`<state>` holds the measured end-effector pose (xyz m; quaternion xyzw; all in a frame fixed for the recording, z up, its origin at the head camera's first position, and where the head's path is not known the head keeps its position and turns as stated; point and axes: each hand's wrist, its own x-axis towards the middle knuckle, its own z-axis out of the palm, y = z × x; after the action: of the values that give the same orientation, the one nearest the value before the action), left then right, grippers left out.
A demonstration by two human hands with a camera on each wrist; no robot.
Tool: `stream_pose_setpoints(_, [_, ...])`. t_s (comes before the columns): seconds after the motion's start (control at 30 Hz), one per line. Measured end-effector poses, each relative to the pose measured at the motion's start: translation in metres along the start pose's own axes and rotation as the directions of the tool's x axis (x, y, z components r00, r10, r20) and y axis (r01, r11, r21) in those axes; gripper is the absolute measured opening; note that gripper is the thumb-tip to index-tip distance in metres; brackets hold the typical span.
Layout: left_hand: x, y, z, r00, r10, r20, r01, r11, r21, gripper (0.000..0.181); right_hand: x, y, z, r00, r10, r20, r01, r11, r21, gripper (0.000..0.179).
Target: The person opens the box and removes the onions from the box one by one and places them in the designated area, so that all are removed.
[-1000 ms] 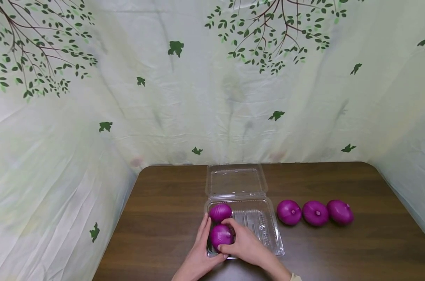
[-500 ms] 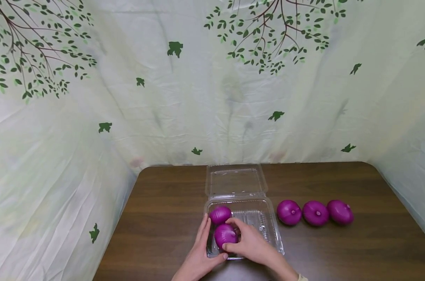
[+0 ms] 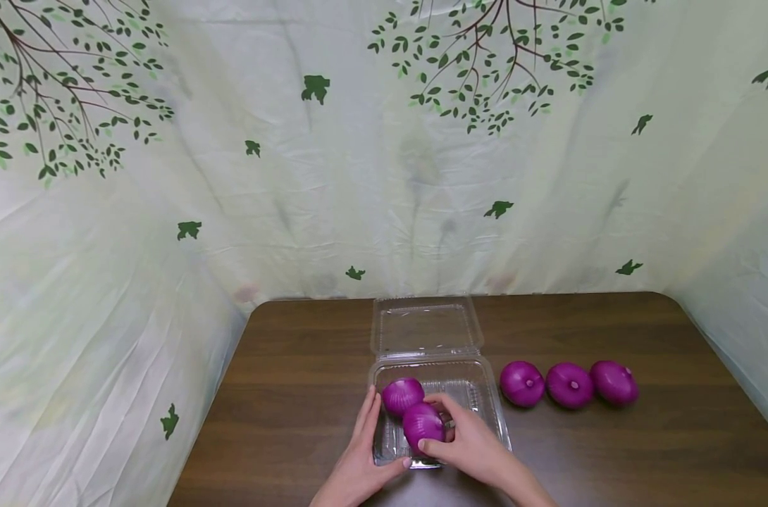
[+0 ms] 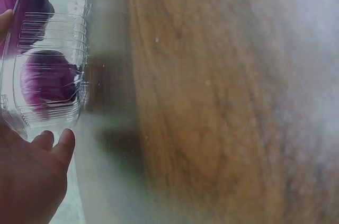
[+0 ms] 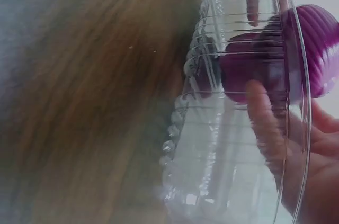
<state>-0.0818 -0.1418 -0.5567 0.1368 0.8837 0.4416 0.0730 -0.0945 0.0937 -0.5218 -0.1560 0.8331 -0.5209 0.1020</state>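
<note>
A purple onion (image 3: 422, 426), a red onion by its look, is held between the thumb and fingers of my right hand (image 3: 469, 443), low over the front of a clear plastic clamshell container (image 3: 499, 415). Behind it and touching or nearly touching it, a second onion (image 3: 401, 396) lies inside; the left wrist view shows an onion (image 4: 47, 81) through the ribbed wall. My left hand (image 3: 361, 458) rests against the container's left wall with straight fingers, its thumb at the front edge. In the right wrist view, a finger of the right hand (image 5: 318, 171) shows through the plastic.
Three more purple onions, a near one (image 3: 522, 384), a middle one (image 3: 571, 385) and a far one (image 3: 614, 383), sit in a row right of the container. Its hinged lid (image 3: 427, 327) lies back on the brown table (image 3: 295, 394). A leaf-patterned curtain (image 3: 384, 176) hangs behind.
My right hand has moved rightward with the gripped onion, away from the container's left wall. The onion behind has shifted slightly right and toward the front. My left hand stays put.
</note>
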Motion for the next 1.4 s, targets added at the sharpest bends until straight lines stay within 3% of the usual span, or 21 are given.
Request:
stream_pose_setpoints(0.27, [-0.001,0.000,0.000,1.000,-0.003,0.004,0.003,1.000,-0.005,0.110,-0.009,0.003,-0.006,0.989,0.037,-0.146,-0.024,0.996,0.088,0.054])
stream_pose_setpoints(0.63, [-0.001,0.001,0.000,1.000,0.001,0.009,-0.001,1.000,-0.001,0.110,-0.030,0.003,-0.023,0.971,0.074,-0.228,-0.032,0.983,0.182,0.058])
stream_pose_setpoints(1.0, [-0.002,0.001,-0.002,1.000,0.011,0.007,-0.011,1.000,-0.004,0.112,-0.056,0.026,-0.040,0.959,-0.054,-0.279,0.118,0.969,0.218,0.054])
stream_pose_setpoints(1.2, [-0.002,0.001,-0.002,1.000,0.005,0.009,-0.005,1.000,-0.002,0.111,-0.067,0.030,-0.051,0.950,0.001,-0.313,0.082,0.964,0.253,0.051])
stream_pose_setpoints(1.4, [-0.001,0.002,-0.001,1.000,0.001,0.012,-0.001,1.000,-0.004,0.111,-0.075,0.032,-0.063,0.939,0.031,-0.341,0.025,0.987,0.157,0.050])
